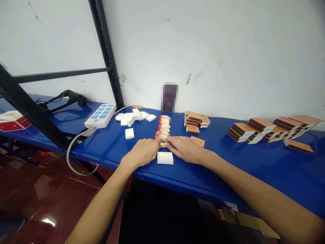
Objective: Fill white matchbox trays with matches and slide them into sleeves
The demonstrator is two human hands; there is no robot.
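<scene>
A long row of red-tipped matches lies on the blue table, heads to the left. At its near end my left hand and my right hand close in from both sides, fingers pinched on a small bunch of matches between them. Just in front of the hands lies a white matchbox tray. Beyond my right hand rests a flat matchbox sleeve, partly covered by the hand. To the left of the row sits a small white box.
Several white pieces are heaped at the back left, beside a power strip. A small pile of matchboxes stands right of the matches, larger stacks of matchboxes farther right. A black shelf post rises at the left.
</scene>
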